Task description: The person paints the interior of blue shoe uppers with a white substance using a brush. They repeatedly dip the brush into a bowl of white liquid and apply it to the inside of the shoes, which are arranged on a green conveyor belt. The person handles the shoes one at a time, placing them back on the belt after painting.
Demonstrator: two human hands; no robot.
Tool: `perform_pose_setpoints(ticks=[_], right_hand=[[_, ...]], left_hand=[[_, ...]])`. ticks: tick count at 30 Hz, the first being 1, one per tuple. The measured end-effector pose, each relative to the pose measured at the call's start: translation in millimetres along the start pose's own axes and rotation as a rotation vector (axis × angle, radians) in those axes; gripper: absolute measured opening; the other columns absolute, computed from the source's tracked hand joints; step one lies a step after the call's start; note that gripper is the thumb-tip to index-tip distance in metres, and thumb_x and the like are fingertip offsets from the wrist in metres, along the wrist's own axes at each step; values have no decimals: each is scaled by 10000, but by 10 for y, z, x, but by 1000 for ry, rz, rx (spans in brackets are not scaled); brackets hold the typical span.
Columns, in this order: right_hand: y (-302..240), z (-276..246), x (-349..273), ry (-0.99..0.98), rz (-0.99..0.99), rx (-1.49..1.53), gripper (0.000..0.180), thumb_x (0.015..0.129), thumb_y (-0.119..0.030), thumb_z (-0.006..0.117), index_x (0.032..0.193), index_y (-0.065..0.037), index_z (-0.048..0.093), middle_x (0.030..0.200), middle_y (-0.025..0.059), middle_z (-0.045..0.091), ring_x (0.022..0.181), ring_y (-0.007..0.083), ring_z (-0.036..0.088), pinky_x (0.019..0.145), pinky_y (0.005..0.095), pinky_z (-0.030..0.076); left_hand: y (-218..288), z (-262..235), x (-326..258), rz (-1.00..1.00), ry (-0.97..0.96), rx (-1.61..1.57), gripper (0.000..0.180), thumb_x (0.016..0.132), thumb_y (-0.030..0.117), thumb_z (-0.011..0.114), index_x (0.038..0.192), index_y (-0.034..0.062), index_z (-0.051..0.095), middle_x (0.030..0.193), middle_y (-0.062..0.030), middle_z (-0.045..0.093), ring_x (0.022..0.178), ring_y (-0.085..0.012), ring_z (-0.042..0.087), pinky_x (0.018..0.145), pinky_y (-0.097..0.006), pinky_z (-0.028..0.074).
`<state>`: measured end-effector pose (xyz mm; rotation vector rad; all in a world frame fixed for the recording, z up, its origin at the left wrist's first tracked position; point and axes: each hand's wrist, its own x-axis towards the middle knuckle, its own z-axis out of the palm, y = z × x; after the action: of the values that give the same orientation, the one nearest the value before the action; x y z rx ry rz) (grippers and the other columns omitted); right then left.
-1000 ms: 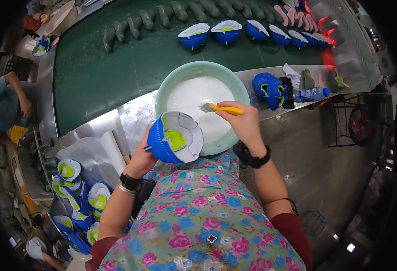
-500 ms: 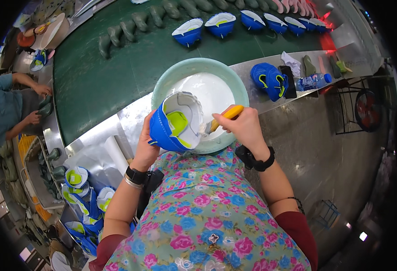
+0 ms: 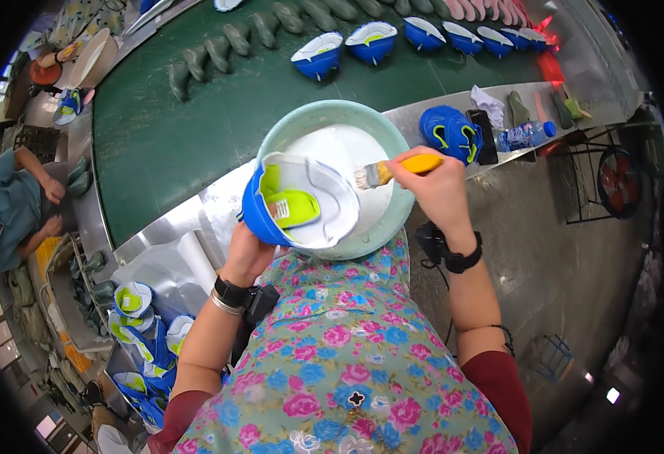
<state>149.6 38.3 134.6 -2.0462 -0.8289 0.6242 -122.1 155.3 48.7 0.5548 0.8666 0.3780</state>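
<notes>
1. Left hand (image 3: 247, 257): closed from below around a blue shoe (image 3: 298, 204), sole side turned up, white sole with a lime-green patch facing the camera.
2. Shoe position: held over the near edge of a pale green basin (image 3: 332, 121) of white liquid (glue, by the look), partly covering its rim.
3. Right hand (image 3: 438, 189): fingers wrapped tight on the yellow handle of a small brush (image 3: 392, 170), bristles pointing left, just beside the shoe's white sole (contact cannot be told).
4. Basin: resting at the near side of a metal counter (image 3: 218, 197), against the flowered apron (image 3: 347, 356).
5. Beyond the basin: green conveyor belt (image 3: 166, 136) carrying a row of blue shoes (image 3: 370, 41) with soles up, and dark green shoe lasts (image 3: 226, 45) farther back.
6. To the right on the counter: another blue shoe with lime stripes (image 3: 449, 130), then a plastic water bottle (image 3: 525, 136) lying on its side.
7. Lower left: more blue-and-lime shoe parts stacked (image 3: 139, 333).
8. Far left: another person in a teal shirt (image 3: 7, 204), well apart.
</notes>
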Motion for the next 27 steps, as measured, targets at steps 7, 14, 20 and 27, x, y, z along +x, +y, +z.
perform_pose_setpoints(ticks=[7, 14, 20, 27], right_hand=[[-543, 47, -175, -522, -496, 409, 119, 809, -33, 741, 926, -16, 728, 918, 72, 717, 841, 107, 660, 727, 240, 510], [-205, 110, 35, -289, -254, 217, 113, 797, -79, 761, 869, -4, 715, 721, 34, 687, 664, 73, 623, 605, 229, 486], [29, -166, -224, -101, 95, 296, 122, 797, -97, 764, 810, 6, 701, 665, 14, 650, 602, 53, 580, 547, 222, 461], [57, -116, 34, -44, 167, 360, 97, 812, -63, 749, 819, 15, 692, 674, 34, 653, 585, 67, 587, 531, 210, 447]], left_hand=[[-62, 115, 2, -528, -233, -379, 401, 953, 389, 500, 1206, 83, 558, 901, -102, 661, 471, -155, 569, 341, -228, 393], [-142, 312, -50, -658, -185, -249, 216, 910, 211, 571, 1040, 38, 562, 667, -97, 585, 333, -125, 374, 291, -214, 250], [481, 44, 214, -290, 37, -212, 266, 988, 211, 501, 1227, 115, 565, 896, -53, 637, 624, -131, 529, 510, -260, 421], [1271, -480, 2108, 347, 83, 235, 596, 900, -50, 485, 1397, 186, 255, 1286, -107, 496, 1056, -270, 609, 814, -427, 553]])
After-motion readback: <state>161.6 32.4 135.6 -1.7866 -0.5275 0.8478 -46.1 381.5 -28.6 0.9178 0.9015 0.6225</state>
